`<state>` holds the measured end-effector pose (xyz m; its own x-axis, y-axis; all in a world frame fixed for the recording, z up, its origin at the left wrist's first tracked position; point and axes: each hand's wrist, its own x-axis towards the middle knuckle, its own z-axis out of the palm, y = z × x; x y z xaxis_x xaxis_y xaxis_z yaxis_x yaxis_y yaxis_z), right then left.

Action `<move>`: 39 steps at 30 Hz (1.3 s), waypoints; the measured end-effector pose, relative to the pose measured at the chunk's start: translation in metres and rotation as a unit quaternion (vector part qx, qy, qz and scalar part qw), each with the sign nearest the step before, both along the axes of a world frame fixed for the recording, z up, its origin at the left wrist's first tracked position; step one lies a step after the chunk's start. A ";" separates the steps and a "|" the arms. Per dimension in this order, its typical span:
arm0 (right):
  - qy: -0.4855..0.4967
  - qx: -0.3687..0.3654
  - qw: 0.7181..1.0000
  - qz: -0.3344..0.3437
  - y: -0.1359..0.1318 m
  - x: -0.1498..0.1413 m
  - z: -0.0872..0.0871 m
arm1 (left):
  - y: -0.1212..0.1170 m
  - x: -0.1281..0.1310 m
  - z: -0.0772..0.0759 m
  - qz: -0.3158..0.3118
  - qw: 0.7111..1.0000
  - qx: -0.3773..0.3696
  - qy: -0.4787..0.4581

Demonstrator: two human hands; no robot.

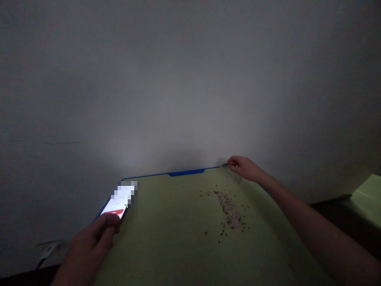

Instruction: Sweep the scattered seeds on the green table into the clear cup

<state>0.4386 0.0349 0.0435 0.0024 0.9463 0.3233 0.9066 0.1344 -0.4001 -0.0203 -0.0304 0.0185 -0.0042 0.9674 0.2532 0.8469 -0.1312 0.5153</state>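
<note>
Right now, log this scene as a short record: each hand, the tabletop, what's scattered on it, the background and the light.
Left hand: at the near end of a phone, screen lit; grip unclear
Right hand: pinching a small thin item at the far edge; identity unclear
Tabletop: pale greenish, blue edging
Scattered: small dark and pale bits, right of centre
Background: plain wall
Light: dim

A grey wall (190,87) fills the upper view, marked at left by a thin dark line (64,142); below it spreads a green tabletop (166,222) with blue edging (187,172), a white block (50,250) with dark cable (39,263) low at left, another pale green surface (369,198) far right
</note>
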 end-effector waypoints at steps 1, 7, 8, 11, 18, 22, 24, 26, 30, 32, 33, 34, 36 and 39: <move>-0.015 0.009 1.000 0.024 0.010 -0.012 0.005 | 0.001 -0.001 -0.001 0.004 1.000 0.000 -0.005; -0.074 0.019 0.984 0.159 0.050 -0.082 -0.009 | 0.006 -0.007 -0.008 0.001 0.999 0.006 -0.033; -0.076 0.018 0.981 0.175 0.051 -0.091 -0.014 | 0.006 -0.007 -0.008 0.000 0.999 0.004 -0.039; -0.069 0.012 0.973 0.222 0.049 -0.108 -0.030 | 0.004 -0.006 -0.007 -0.001 0.999 0.000 -0.055; -0.010 -0.022 0.964 0.265 0.044 -0.098 -0.051 | 0.004 -0.014 -0.016 -0.019 0.999 -0.006 -0.044; 0.025 -0.030 0.963 0.265 0.050 -0.081 -0.059 | 0.006 -0.019 -0.023 -0.015 0.999 -0.014 -0.037; 0.040 -0.029 0.964 0.260 0.054 -0.074 -0.062 | 0.007 -0.020 -0.025 -0.011 0.999 -0.011 -0.039; 0.052 -0.029 0.965 0.255 0.057 -0.069 -0.064 | 0.008 -0.022 -0.027 -0.009 0.999 -0.010 -0.043; 0.068 -0.031 0.967 0.245 0.062 -0.058 -0.064 | 0.011 -0.026 -0.031 0.001 0.999 -0.013 -0.041; 0.073 -0.031 0.969 0.233 0.062 -0.050 -0.063 | 0.012 -0.027 -0.032 0.003 0.999 -0.013 -0.039; 0.075 -0.031 0.971 0.226 0.060 -0.045 -0.062 | 0.013 -0.027 -0.032 0.004 0.999 -0.012 -0.039; 0.077 -0.031 0.972 0.219 0.058 -0.040 -0.062 | 0.013 -0.027 -0.032 0.007 0.999 -0.012 -0.039; 0.080 -0.031 0.975 0.206 0.052 -0.028 -0.062 | 0.012 -0.025 -0.030 0.009 0.999 -0.014 -0.039; 0.083 -0.029 0.978 0.187 0.037 -0.011 -0.064 | 0.008 -0.017 -0.026 0.025 1.000 0.005 -0.010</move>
<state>0.4278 0.0720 -0.0206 -0.2995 0.9077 0.2938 0.7208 0.4170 -0.5537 -0.0374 -0.0221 -0.0074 -0.0572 0.9631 0.2631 0.8422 -0.0949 0.5308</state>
